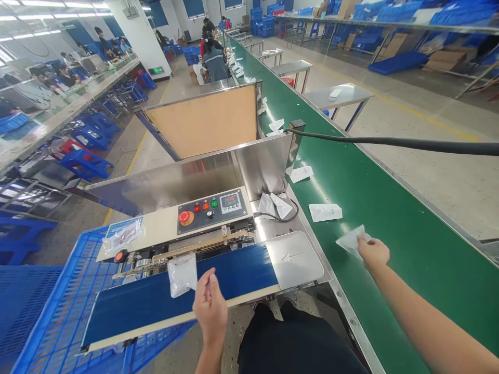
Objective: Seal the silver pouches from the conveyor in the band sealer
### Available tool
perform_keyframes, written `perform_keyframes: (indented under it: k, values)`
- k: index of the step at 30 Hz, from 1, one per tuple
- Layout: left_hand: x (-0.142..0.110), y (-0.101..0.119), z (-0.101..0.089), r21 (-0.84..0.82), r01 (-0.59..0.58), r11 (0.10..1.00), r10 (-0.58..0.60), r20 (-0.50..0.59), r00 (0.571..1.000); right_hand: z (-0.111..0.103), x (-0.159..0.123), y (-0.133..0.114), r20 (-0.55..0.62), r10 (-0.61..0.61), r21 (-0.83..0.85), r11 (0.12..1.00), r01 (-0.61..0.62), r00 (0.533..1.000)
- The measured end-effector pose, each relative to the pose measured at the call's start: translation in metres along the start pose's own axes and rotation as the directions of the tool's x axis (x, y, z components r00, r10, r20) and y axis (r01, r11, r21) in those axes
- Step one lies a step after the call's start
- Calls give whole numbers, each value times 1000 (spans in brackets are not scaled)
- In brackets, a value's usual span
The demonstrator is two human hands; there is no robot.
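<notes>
From the head view, everything sits around the band sealer [210, 218], whose near side runs just beside the green conveyor [405, 218], which puts both within the person's reach. The left hand [210, 306] is in front of the sealer, over its blue belt [148, 306], with the fingers [211, 278] pinched narrow and nothing visible between them. Just left of those fingers and not touching them, a pale pouch [182, 275] stands upright on the belt, its top edge at the sealer's feed rail, apparently to line that edge up with the sealing parts. The right hand [373, 251] reaches right of the sealer, out over the conveyor, its fingers closed on a second pouch [352, 241], gripping one end so the rest sticks out free. Further pouches lie flat on the conveyor, one [325, 212] near that hand and one [301, 174] beyond it, spaced apart as if to be picked up singly. Two more [275, 205] rest on a steel shelf at the sealer's far end. The sealer's control panel [212, 210] faces the person, keeping its red stop button [185, 217] and temperature display [230, 203] in easy sight. A blue crate [47, 311] sits beside the sealer's left end, seemingly placed to receive whatever leaves the belt.
</notes>
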State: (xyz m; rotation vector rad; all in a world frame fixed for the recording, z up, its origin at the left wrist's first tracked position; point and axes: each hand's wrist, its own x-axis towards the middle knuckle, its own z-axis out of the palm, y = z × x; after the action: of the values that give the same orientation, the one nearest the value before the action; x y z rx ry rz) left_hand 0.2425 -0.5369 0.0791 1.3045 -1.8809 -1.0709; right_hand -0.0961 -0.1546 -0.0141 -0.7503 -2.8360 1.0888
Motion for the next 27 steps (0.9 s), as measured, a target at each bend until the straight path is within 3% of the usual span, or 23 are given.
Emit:
perform_keyframes:
  k: [3,6,8,10,12,14,17,19,23,25,27]
  values:
    - [-8,26,32,-64,-145,987,155,210,965,-1,-32,-38,-12,-82,145,986,83,997]
    - [-16,55,66,-146,-267,953,303,384,872,-8,-88,-89,50,-318,327,901,285,947]
    - [-19,71,84,-188,-305,934,358,470,807,-11,-130,-117,217,-477,384,844,374,852]
    - [-21,80,95,-221,-300,928,372,529,763,-10,-166,-134,391,-587,441,796,415,709]
    - [-22,81,100,-224,-242,944,327,554,765,-5,-190,-139,509,-634,514,766,386,582]
    - [-22,75,99,-208,-157,966,248,556,793,1,-203,-134,595,-644,597,755,271,481]
    - [-23,61,97,-210,-54,976,168,576,800,9,-210,-120,673,-630,657,750,79,387]
    - [-25,53,99,-236,-14,972,155,594,789,13,-212,-111,694,-602,645,764,32,395]
    - [-29,50,107,-234,-17,972,157,595,788,19,-216,-102,699,-548,607,794,23,459]
    - [-28,49,110,-228,-39,973,168,580,797,21,-214,-101,679,-528,588,807,53,509]
    - [-25,46,114,-215,0,977,121,549,827,25,-209,-102,639,-491,553,828,90,593]
